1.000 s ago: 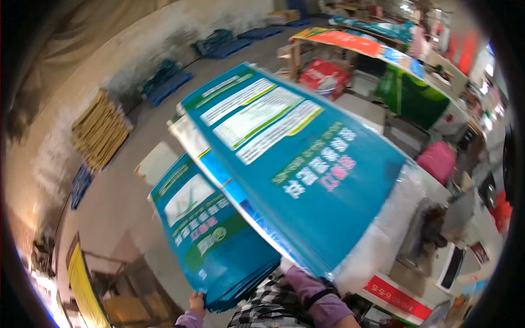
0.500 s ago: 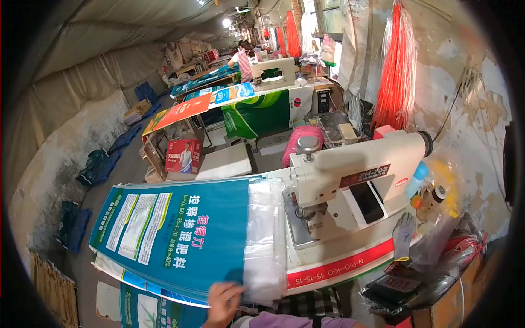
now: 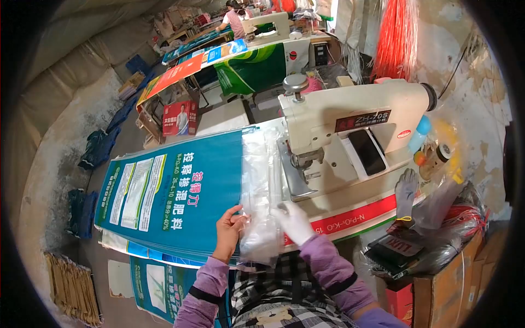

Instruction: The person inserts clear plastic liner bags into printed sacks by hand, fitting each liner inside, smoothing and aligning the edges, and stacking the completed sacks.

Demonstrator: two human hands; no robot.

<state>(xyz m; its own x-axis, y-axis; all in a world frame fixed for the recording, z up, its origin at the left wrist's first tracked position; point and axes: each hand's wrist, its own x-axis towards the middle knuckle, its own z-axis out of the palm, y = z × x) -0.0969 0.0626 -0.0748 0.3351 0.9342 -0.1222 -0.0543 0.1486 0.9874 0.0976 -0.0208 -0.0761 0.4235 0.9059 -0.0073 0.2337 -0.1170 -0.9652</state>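
A stack of teal printed fertilizer bags (image 3: 213,164) lies flat in front of me, with a clear plastic liner (image 3: 258,180) sticking out along its right side. My left hand (image 3: 229,227) is bare, its thumb and fingers pinched at the liner's left side near the bag edge. On my right hand (image 3: 294,221) is a white glove; its fingers are closed at the liner's right edge, the fingertips partly lost in the shiny plastic. Just beyond that hand stands a cream sewing machine (image 3: 350,117), its needle area (image 3: 307,161) close to the liner.
A phone (image 3: 366,152) rests against the machine. A grey glove (image 3: 406,194), a bottle (image 3: 436,159) and black plastic packages (image 3: 395,249) are to the right. Red strands (image 3: 395,44) hang on the wall. Further off, a person (image 3: 235,21) works near another sewing machine (image 3: 268,27).
My left hand has moved up the stack to the liner. My gloved right hand has come into view at the liner's right edge. The view has tilted down.
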